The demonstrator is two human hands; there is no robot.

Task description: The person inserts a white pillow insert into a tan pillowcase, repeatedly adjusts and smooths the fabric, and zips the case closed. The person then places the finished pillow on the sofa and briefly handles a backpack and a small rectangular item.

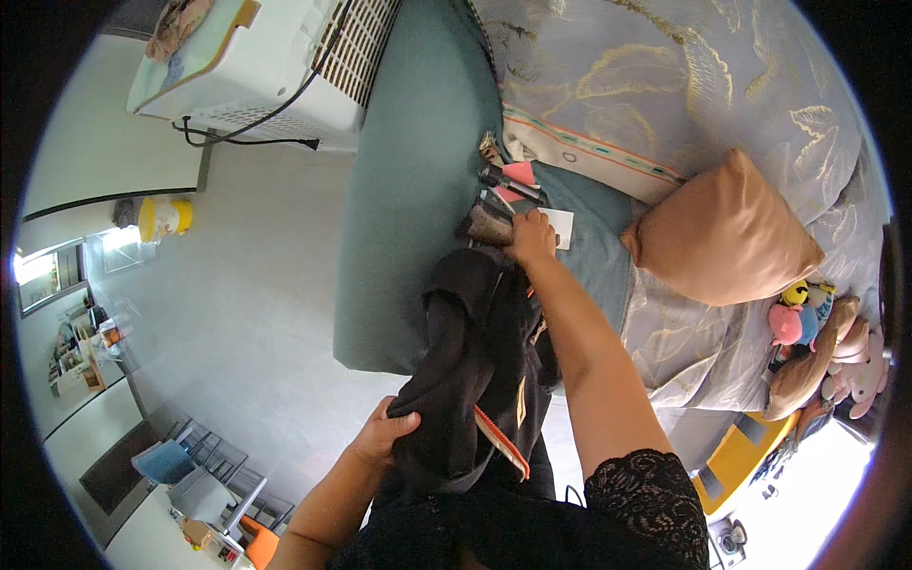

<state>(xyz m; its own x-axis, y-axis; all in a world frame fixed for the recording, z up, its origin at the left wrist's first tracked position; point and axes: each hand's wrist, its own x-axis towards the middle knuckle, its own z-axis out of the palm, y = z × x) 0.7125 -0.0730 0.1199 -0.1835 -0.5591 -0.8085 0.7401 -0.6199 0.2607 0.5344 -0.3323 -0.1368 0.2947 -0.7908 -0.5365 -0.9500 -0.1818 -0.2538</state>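
Note:
My left hand (382, 435) is closed on the side of a black cloth item (442, 380) with a red-edged zip, hanging in front of my body; I cannot tell whether it is a jacket or a bag. My right hand (532, 237) reaches to the green bed edge, fingers curled. What it grips, if anything, is hidden. Against its left side lies a dark brown pouch-like thing (485, 226), and to its right a white card (557, 228). Just beyond are a black tube-shaped thing (508, 182) and a pink piece (519, 173).
The bed has a green cover (418, 171) and a grey leaf-patterned quilt (608, 57). On it are a brown pillow (727, 237) and several plush toys (787, 323). A white slatted appliance with a cord (275, 90) stands at upper left, a yellow bucket (164, 219) on the grey floor.

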